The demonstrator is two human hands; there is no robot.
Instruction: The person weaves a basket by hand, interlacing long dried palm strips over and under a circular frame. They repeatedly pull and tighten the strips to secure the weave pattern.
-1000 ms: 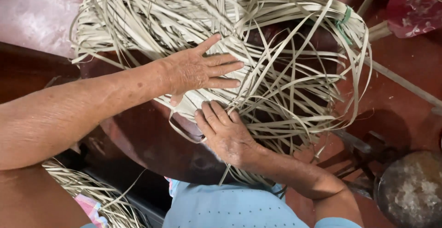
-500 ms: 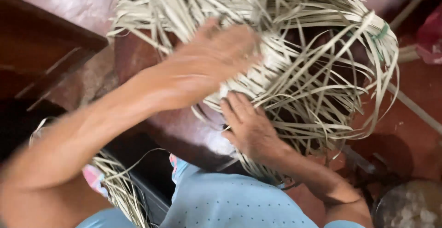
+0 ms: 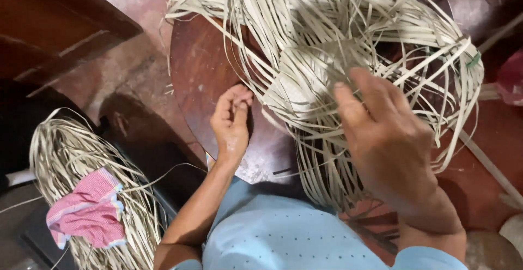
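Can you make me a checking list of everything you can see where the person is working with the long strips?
Surface: round dark wooden table, partly covered.
Job's things: tangle of pale strips with a small woven patch in the middle.
Clutter: second bundle of strips lower left, pink cloth lying on it.
Hands: left hand at the strips' edge; right hand over them, fingers spread.
Cables: nothing seen.
Surroundings: reddish floor, dark wooden furniture upper left.

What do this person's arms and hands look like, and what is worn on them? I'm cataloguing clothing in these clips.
Both arms are bare from the short light blue sleeves down. The left hand and right hand wear no gloves, and no rings, watch or bracelets show. The light blue shirt has a fine pattern of small dark dots.
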